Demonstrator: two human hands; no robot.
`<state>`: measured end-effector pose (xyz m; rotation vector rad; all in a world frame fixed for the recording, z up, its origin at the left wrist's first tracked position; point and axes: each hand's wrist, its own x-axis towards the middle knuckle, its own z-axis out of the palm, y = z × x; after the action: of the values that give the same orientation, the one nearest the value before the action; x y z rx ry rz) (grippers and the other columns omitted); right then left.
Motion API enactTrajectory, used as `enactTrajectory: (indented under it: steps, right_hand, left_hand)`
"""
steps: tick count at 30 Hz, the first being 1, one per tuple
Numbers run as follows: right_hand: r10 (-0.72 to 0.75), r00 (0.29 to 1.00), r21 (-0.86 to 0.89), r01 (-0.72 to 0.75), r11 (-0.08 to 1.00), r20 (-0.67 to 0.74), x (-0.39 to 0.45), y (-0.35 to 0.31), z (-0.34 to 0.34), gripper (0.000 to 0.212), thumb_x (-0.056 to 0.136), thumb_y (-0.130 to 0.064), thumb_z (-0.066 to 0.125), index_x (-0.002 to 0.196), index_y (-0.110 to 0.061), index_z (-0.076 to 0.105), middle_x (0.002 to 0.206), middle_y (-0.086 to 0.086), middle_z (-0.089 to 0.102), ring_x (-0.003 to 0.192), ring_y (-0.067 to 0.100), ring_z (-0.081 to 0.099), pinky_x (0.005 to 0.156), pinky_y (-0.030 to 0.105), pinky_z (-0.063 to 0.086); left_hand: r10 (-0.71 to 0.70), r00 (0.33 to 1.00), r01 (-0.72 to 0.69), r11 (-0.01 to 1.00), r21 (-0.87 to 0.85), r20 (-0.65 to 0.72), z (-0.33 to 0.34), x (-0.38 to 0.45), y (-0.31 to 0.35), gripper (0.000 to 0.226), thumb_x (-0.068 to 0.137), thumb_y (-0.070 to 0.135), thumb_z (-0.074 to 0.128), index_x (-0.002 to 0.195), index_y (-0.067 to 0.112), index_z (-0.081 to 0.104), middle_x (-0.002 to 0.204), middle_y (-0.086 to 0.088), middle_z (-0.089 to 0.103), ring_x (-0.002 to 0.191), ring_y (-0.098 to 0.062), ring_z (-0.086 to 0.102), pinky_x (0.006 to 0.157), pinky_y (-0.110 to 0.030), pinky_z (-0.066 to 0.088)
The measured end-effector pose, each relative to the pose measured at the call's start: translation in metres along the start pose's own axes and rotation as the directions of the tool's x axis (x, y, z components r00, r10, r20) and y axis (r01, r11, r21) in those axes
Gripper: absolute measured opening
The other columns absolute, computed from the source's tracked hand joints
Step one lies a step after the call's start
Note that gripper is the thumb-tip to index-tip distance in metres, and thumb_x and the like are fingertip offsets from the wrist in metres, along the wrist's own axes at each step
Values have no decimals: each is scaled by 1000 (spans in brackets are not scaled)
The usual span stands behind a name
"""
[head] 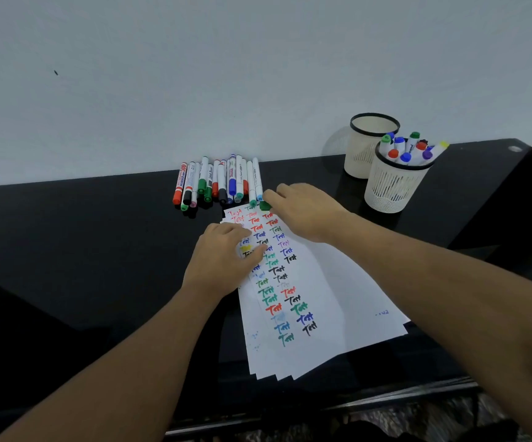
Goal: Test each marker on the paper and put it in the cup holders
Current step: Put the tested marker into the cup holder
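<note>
Fingers of right hand pinch a green marker; front cup holds tested ones, a dozen-odd untested in the pile.

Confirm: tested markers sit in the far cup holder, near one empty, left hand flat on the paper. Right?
Not quite. The head view shows the tested markers in the near cup holder; the far cup holder looks empty. The left hand does rest flat on the paper.
</note>
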<state>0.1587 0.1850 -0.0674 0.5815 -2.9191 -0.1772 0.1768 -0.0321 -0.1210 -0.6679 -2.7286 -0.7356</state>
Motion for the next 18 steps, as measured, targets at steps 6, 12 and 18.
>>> enactTrajectory:
  steps: [6, 12, 18]
  right_hand:
    - [108, 994, 122, -109, 987, 15, -21, -5, -1, 41, 111, -44, 31, 145, -25, 46, 117, 1, 59, 98, 16, 58, 79, 35, 52]
    - [76, 994, 46, -80, 996, 80, -36, -15, -10, 39, 110, -52, 24, 145, -43, 39, 99, -3, 67, 88, 20, 64, 61, 33, 48]
    - [64, 996, 133, -72, 988, 69, -36, -22, -14, 43, 108, -57, 29, 147, -46, 44, 117, -3, 71, 102, 19, 66, 66, 32, 43]
  left_hand:
    - [-5, 1000, 5, 999, -44, 2, -6, -2, 7, 63, 94, 55, 60, 146, 22, 50, 133, -1, 60, 122, -17, 49, 100, -37, 43]
    - [98, 995, -98, 995, -28, -19, -7, -5, 7, 56, 99, 44, 58, 150, 23, 47, 124, -1, 66, 116, -20, 53, 98, -38, 45]
    - [204, 974, -206, 978, -13, -100, -3, -5, 1, 38, 101, 31, 60, 134, 14, 64, 109, -4, 72, 101, -24, 59, 86, -45, 51]
